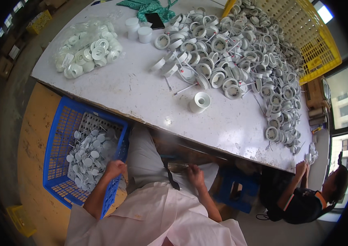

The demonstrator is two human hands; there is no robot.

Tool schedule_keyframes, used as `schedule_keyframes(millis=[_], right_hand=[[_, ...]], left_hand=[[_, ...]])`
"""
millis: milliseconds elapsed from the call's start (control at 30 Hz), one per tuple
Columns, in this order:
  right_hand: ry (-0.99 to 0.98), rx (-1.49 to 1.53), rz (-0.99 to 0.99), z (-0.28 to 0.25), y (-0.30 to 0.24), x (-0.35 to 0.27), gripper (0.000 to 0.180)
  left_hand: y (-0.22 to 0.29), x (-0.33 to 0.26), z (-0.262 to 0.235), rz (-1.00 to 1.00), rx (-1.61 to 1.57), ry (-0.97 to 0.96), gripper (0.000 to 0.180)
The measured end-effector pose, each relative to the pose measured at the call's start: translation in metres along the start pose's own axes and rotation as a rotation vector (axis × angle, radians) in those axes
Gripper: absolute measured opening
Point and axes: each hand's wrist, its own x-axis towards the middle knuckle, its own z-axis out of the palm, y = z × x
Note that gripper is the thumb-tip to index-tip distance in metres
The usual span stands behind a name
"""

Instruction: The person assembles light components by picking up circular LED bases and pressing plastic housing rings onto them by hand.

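My left hand (116,168) is closed, fingers curled, above the right rim of a blue plastic basket (51,164). Whatever it may hold is hidden. Inside the basket lie many small white round discs (88,162) with thin stems. Over my right thigh, my right hand (195,176) is curled closed, its fingertips close to a shiny, see-through brownish piece (178,167) on my lap. I cannot make out anything in its grip. On the table (137,98) in front of me stands a white cup-like stack of rings (200,102), apart from both hands.
A large heap of white ring-shaped housings with wires (231,57) covers the table's right side, below a tipped yellow crate (321,45). Left are a clear bag of white rings (88,53), white jars (144,34), a phone (154,21) and green cloth (147,7). Another person (309,201) sits right.
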Motion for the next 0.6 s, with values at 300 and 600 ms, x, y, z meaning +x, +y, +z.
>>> schedule_keyframes(millis=[300, 600], right_hand=[[0.201, 0.319, -0.148, -0.032, -0.042, 0.006, 0.022], [0.359, 0.423, -0.126, -0.087, -0.075, 0.001, 0.019]], left_hand=[[0.248, 0.090, -0.056, 0.724, -0.527, 0.443, 0.055], [0.313, 0.163, -0.034, 0.641, -0.322, 0.628, 0.096]])
